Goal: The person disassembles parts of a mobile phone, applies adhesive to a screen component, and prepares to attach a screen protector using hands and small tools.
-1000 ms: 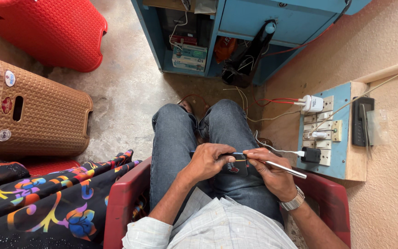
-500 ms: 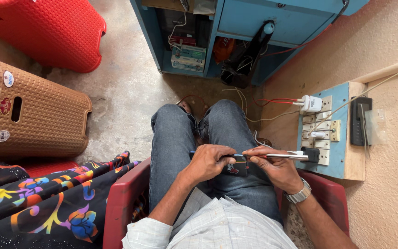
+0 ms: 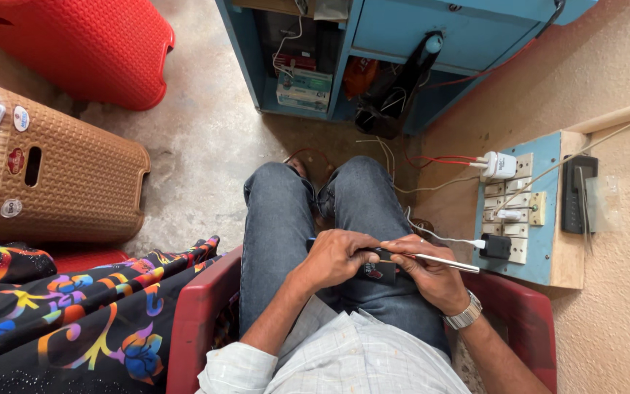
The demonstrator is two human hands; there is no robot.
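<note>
Left hand (image 3: 337, 257) closed around a small dark device (image 3: 377, 268) held over the lap. Right hand (image 3: 426, 270) just beside it, fingers pinched on a thin silver tool (image 3: 442, 261) — shaft pointing away to the right of the grip. Below both, jeans (image 3: 278, 219) and a red chair (image 3: 198, 321). Right of the grip, a blue switchboard (image 3: 541, 211) with plugs. Farther ahead — blue cabinet (image 3: 417, 29); far left, a brown basket (image 3: 74, 182).
</note>
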